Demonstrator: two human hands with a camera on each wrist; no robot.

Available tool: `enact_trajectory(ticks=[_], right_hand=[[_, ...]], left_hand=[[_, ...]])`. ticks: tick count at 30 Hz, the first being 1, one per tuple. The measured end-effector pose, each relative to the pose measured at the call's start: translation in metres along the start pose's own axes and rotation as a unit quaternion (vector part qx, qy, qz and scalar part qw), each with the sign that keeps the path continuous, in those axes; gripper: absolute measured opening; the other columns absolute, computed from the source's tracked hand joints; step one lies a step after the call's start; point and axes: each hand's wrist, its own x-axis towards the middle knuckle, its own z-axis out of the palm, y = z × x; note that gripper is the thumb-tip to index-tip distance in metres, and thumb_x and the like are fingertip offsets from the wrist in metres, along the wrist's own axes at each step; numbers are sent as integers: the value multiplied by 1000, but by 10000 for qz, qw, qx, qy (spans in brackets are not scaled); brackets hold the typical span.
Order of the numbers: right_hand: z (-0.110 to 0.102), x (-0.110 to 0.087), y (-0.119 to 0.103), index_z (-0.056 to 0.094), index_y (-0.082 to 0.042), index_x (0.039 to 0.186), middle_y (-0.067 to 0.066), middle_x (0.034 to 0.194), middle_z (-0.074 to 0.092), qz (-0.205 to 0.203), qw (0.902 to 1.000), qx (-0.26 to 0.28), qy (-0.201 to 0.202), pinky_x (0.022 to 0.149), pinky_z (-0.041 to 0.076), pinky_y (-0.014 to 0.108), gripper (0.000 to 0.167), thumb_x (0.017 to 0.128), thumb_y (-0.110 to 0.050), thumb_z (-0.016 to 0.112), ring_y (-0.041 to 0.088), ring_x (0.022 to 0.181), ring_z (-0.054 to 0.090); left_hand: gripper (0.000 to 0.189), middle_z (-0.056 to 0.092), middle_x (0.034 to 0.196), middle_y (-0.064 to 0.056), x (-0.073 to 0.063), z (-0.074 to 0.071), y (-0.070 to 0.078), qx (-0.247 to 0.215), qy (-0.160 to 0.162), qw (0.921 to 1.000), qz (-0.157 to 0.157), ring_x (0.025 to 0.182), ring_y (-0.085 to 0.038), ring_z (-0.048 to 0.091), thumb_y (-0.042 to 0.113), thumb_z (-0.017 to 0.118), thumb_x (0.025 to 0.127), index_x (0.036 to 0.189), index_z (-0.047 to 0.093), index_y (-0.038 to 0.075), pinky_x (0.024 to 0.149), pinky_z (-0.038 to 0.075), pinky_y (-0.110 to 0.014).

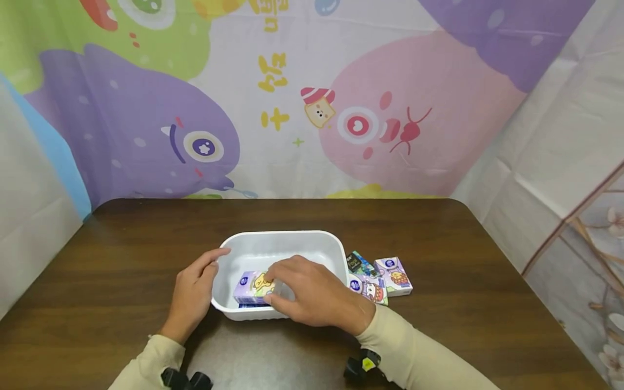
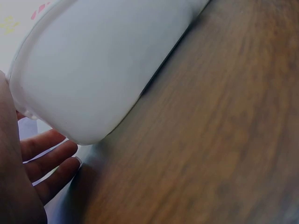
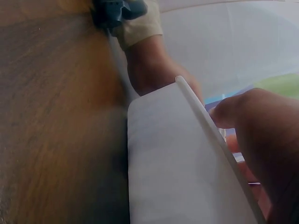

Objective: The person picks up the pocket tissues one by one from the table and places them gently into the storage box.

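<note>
A white plastic tub (image 1: 280,238) sits on the table in front of the person. The left hand (image 1: 191,295) rests at the tub's left end, index finger over the rim; the left wrist view shows other fingers (image 2: 51,163) loosely extended beside the outer wall. Inside the tub, the right hand (image 1: 312,292) pinches the right end of a purple tissue pack (image 1: 247,287) with a yellow cartoon figure, thumb on the near side. A dark blue edge shows under that pack. In the right wrist view, the tub's wall (image 3: 173,158) hides most of the grip.
Right of the tub lie a black-and-blue pack (image 1: 359,262), a purple-and-white tissue pack (image 1: 372,290) and another purple pack (image 1: 394,277), close together. The brown table (image 1: 463,325) ends at a cartoon-printed curtain (image 1: 273,162). Black wrist cameras (image 1: 363,364) sit on both sleeves.
</note>
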Motion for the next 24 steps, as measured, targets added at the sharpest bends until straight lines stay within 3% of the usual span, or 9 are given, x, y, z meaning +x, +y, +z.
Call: enact_trajectory(ticks=[7,14,24], right_hand=[[0,-2,1,67,-16,117,-7,116,65,103,9998,34,-190,96,46,31,30,95,-37,64,13,113,58],[-1,-2,1,65,-16,123,-4,121,65,336,9979,175,-521,101,44,33,33,96,-35,61,13,117,57],[1,-1,2,62,-13,129,1,130,63,131,9973,188,-702,103,43,31,37,101,-36,52,10,120,57]], left_hand=[[33,66,114,-8,1,2,-1,-35,-29,10000,3,95,-21,53,14,44,105,127,69,15,79,38,-27],[34,67,123,-8,3,2,-2,-22,-17,10000,44,98,-20,54,13,44,104,126,69,14,84,39,-28],[34,65,104,-9,2,1,-4,80,83,9999,85,89,-21,53,13,44,104,124,71,15,75,38,-28]])
